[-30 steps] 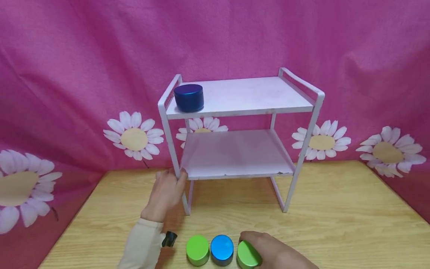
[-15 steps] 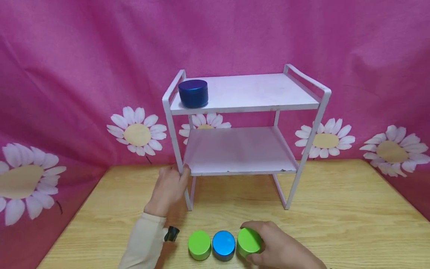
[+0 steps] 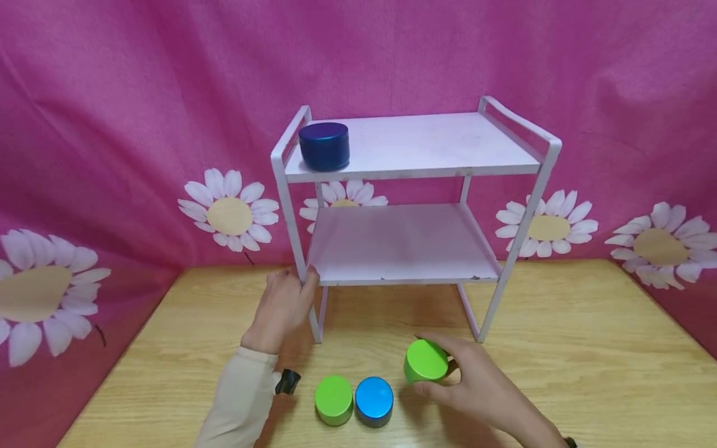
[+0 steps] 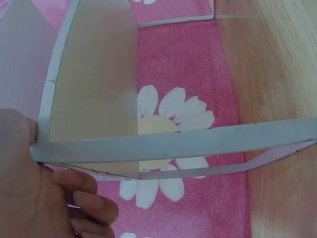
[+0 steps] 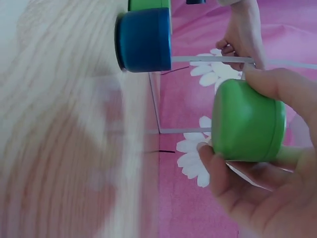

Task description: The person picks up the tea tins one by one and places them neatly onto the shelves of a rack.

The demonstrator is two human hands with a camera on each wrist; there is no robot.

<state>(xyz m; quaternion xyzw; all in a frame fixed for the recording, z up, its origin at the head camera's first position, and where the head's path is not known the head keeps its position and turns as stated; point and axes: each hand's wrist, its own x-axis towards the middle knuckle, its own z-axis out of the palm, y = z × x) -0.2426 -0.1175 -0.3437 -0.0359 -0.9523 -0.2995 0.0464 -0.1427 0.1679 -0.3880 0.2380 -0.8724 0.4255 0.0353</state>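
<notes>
The right hand (image 3: 476, 373), at the lower right of the head view, is holding 1 bright green, smooth, round canister (image 3: 426, 361) between thumb and fingers, its opening matching the canister's width. This canister is sitting clear of the pale, wood-grained tabletop (image 3: 566, 361), right of lower centre; the right wrist view is showing a gap below it.

The left hand (image 3: 280, 308), left of centre in the head view, is gripping the front left leg of a white, 2-tier rack with flat boards (image 3: 403, 242), at the corner of the lower board. A beige fabric sleeve (image 3: 238, 386) is covering the left forearm.

At the bottom centre, 2 canisters are standing just beside each other on the tabletop: 1 second green, round canister (image 3: 333, 399) on the left and 1 bright blue, round canister (image 3: 374, 401) on the right. In the upper centre, 1 dark blue, glossy, round canister (image 3: 325, 147) is resting at the left end of the upper board. A magenta cloth with white daisies (image 3: 392, 56) is hanging behind the rack.
</notes>
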